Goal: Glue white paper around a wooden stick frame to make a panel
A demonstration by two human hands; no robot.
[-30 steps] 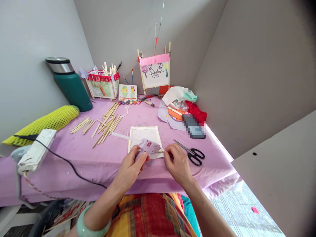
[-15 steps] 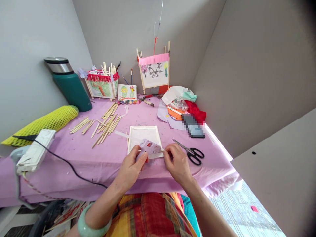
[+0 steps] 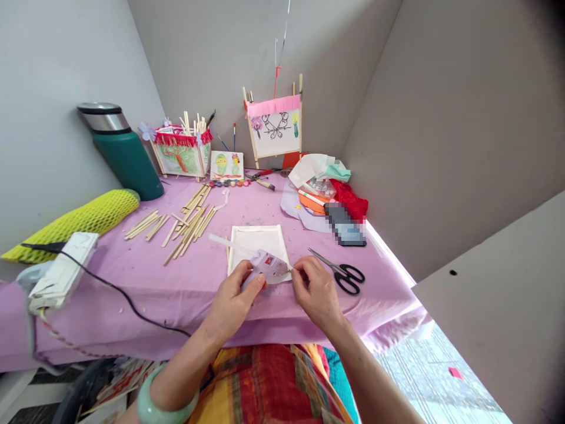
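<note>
We look into a narrow corner with pale grey walls, and a surface covered by a lilac cloth [image 3: 269, 206] fills this corner. Near its front edge lies a shallow white rectangular frame [image 3: 256, 244], flat and directly in front of the person. Over the near part of it we see a pale lilac hot glue gun [image 3: 265, 265], tilted, with the nozzle toward the right and a long translucent glue stick [image 3: 229, 240] coming out from its back.

The left hand [image 3: 232, 300] is closed around the grip of the gun and carries it above the frame, we think to keep the hot tip free from the cloth. The right hand [image 3: 315, 291] is just beside it, and its fingertips [image 3: 300, 268] come together very near the nozzle; we cannot tell if they pinch something small there or hold nothing.

Right of the hands lie black-handled steel scissors [image 3: 338, 274], probably placed there to stay within easy reach. A thin black cord [image 3: 128, 300] runs to the left toward a white power strip [image 3: 64, 271], and it seems to feed the gun. Behind the frame, flat wooden craft sticks [image 3: 189, 227] lie in loose piles, also close to the working place. Further back, small painted panels with wooden sticks [image 3: 276, 126] stand against the wall, beside a dark green metal-topped flask [image 3: 126, 156].
</note>
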